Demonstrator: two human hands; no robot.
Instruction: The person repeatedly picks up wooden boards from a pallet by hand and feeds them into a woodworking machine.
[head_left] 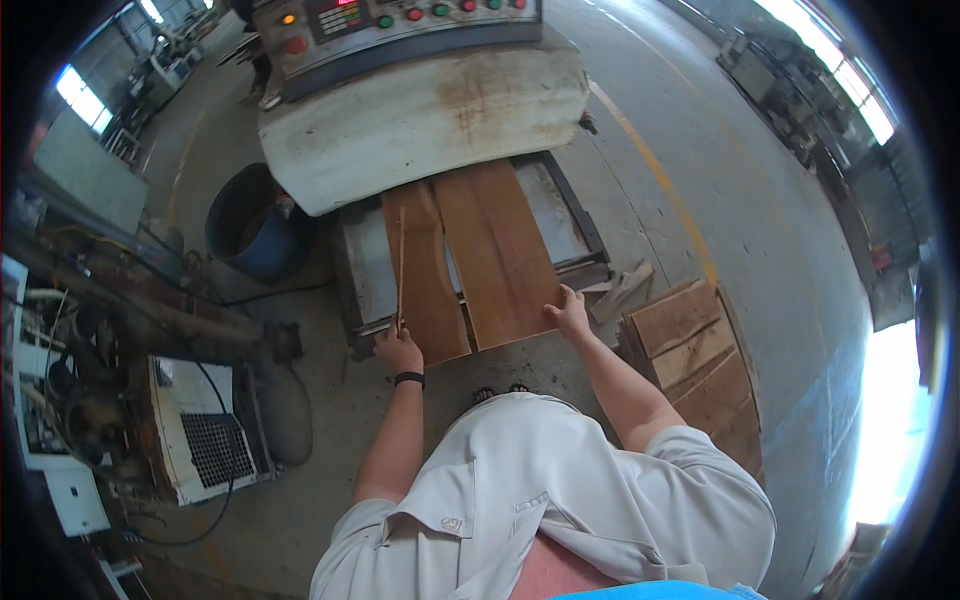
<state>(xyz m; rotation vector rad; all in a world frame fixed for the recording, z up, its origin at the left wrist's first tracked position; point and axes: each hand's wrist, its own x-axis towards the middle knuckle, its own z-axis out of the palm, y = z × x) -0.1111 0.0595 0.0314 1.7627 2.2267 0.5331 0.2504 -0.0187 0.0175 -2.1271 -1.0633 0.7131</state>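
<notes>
Two brown wooden boards lie side by side on the machine's metal bed, their far ends under its white hood. The left board (418, 290) has a wavy inner edge, and a narrow gap parts it from the wider right board (500, 260). My left hand (400, 350), with a dark band on the wrist, is closed around the lower end of a thin wooden stick (402, 265) by the left board's near corner. The stick points away from me over that board. At the near right corner of the wider board, my right hand (571, 313) pinches its edge.
Ahead stands the machine's white hood (430, 120) below a control panel (400, 20) with coloured buttons. A blue barrel (260, 235) stands to the left, near a dark cable. Stacked boards (690, 345) sit at my right. A grille-covered unit (205, 430) is at lower left.
</notes>
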